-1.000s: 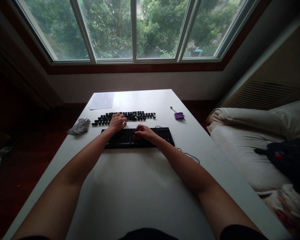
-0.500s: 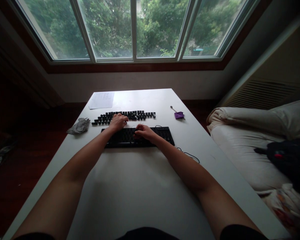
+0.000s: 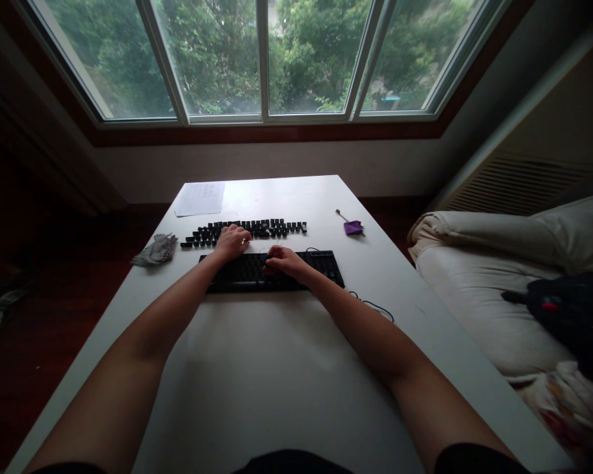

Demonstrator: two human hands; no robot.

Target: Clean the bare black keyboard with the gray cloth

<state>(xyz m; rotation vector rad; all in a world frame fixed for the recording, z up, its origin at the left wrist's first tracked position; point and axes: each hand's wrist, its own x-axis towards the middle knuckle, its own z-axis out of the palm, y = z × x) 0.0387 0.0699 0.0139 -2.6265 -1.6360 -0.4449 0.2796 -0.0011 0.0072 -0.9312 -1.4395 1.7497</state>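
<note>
While I watched through the head camera, my two hands were apart from each other, both out at the black keyboard (image 3: pixel 271 283), which lay flat across the middle of the white bench (image 3: pixel 237 375). My left hand (image 3: pixel 232 242) was palm down with bent fingers, at the keyboard's far edge and beside the loose black keycaps (image 3: pixel 281 228). I could not tell whether its fingertips were gripping anything. My right hand (image 3: pixel 285 261) was over the middle of the keyboard, thumb and fingers curled close together; whether they were clamped on something small, I could not make out from where I sat.

The keycaps stood in uneven rows just beyond the keyboard, partly hidden behind my left hand. A thin black cable (image 3: pixel 379 309) trailed onto the bench at the keyboard's right end. To the left of the keycaps I had a crumpled grey cloth (image 3: pixel 155 250) near the bench's edge, and beyond it a sheet of paper (image 3: pixel 200 199) at the far left corner. Well to the right of the keycaps sat a small purple cloth (image 3: pixel 353 228), with a thin stick (image 3: pixel 342 216) angled away from it. Off the bench, on my right, a dark bag (image 3: pixel 573 316) rested on a pale sofa (image 3: pixel 467 303).
</note>
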